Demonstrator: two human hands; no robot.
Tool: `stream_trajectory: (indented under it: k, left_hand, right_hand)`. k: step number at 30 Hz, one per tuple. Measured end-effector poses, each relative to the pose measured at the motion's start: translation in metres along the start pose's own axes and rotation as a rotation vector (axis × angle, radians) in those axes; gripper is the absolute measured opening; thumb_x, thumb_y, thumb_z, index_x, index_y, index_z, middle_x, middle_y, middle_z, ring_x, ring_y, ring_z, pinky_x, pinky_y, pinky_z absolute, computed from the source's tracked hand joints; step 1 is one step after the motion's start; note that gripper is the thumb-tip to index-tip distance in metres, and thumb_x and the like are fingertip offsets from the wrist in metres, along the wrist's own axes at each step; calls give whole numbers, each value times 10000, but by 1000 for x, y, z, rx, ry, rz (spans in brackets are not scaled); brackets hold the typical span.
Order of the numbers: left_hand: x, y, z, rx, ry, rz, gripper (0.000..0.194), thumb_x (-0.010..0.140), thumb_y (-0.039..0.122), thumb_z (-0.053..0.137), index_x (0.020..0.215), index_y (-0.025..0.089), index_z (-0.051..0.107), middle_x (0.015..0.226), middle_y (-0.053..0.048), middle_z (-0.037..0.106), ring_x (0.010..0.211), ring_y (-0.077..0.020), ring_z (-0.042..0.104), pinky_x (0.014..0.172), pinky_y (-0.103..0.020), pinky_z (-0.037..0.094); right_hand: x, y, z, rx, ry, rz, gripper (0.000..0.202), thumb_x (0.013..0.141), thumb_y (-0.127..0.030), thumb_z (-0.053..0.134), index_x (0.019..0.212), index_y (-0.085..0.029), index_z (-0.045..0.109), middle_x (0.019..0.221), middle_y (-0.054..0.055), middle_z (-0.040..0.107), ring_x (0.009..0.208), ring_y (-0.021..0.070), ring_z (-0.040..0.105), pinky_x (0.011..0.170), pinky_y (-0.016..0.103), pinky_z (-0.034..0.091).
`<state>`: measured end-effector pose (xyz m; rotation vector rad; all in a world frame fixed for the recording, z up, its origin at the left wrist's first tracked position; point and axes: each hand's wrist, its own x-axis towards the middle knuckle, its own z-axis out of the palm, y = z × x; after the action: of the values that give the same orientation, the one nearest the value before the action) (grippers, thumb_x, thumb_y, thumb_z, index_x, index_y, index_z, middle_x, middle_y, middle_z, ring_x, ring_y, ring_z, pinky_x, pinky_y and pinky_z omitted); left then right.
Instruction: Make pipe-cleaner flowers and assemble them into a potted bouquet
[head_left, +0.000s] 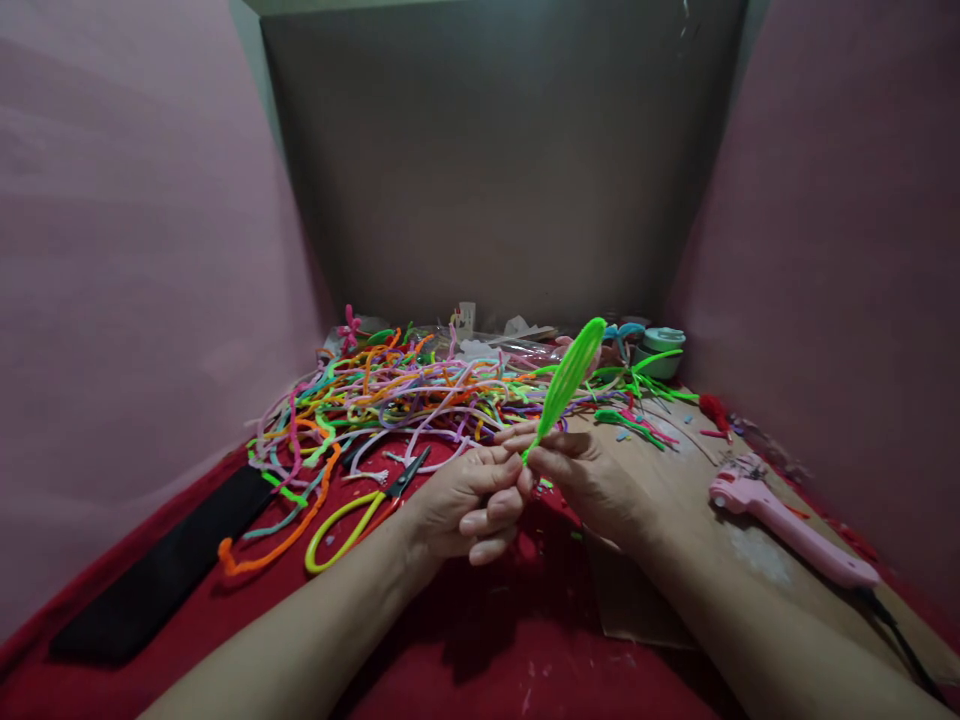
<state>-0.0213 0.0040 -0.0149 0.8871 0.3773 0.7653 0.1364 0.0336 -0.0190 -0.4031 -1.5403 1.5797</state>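
Both hands (pixel 480 500) (pixel 592 485) pinch green pipe-cleaner leaf (pixel 570 380) at its base, apparently keeping its loops gathered upright.

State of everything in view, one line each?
Left hand: pinching stem
Right hand: pinching stem
Green leaf shape: held raised, tilted
Scissors: lying, partly hidden
Glue gun: lying, cord attached; power unclear
Fuzzy stems: tangled
Black strip: flat
Jar: upright

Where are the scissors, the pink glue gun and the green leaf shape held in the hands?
Scissors (pixel 395 489): head view, on the black blades near the pivot.
Pink glue gun (pixel 801 535): head view, on its handle.
Green leaf shape (pixel 568 380): head view, middle of its fuzzy blade.
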Motion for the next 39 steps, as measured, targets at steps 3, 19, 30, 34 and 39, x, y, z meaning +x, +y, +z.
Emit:
stream_trajectory:
  k: [3, 19, 30, 34, 39]
  left_hand:
    - [2, 0, 3, 326, 184, 48, 241, 855, 333, 451, 742, 148, 556, 422, 74, 426, 258, -31, 260, 302, -172, 348]
    - [2, 3, 11, 400, 431, 189, 214, 781, 312, 560, 654, 149, 505, 423, 88, 408, 270, -16, 260, 323, -163, 356]
    - [-1, 5, 1, 108, 81, 21, 152, 830, 252, 500, 751, 130, 545, 462, 98, 359, 261, 1, 152, 284, -155, 353]
    - [0, 2, 7, 596, 401, 189, 210, 837, 336, 481, 746, 161, 551, 491, 61, 434, 334, -47, 344, 384, -179, 363]
    - [1, -7, 8, 1304, 649, 516, 117, 791, 278, 548, 816, 197, 627, 662, 12, 563, 580, -93, 483, 595, -202, 374]
  right_hand:
    - [1, 2, 2, 9, 97, 23, 205, 742, -337, 621, 873, -204, 707, 775, 18, 668, 746, 159, 585, 789, 320, 432]
    - [5, 10, -3, -30, 119, 0, 159, 734, -277, 628, 842, -187, 703, 780, 21, 656, 780, 166, 566, 781, 314, 414]
    - [3, 4, 2, 167, 79, 37, 164, 689, -220, 660, 835, -169, 716, 748, 32, 678, 765, 170, 590, 836, 341, 414]
    - [5, 7, 1, 138, 175, 5, 126, 696, -216, 656, 805, -187, 712, 749, 18, 675, 759, 162, 578, 818, 329, 413]
    - [4, 1, 7, 131, 259, 4, 64, 657, -178, 668, 712, -188, 699, 697, 3, 667, 767, 170, 575, 808, 330, 416]
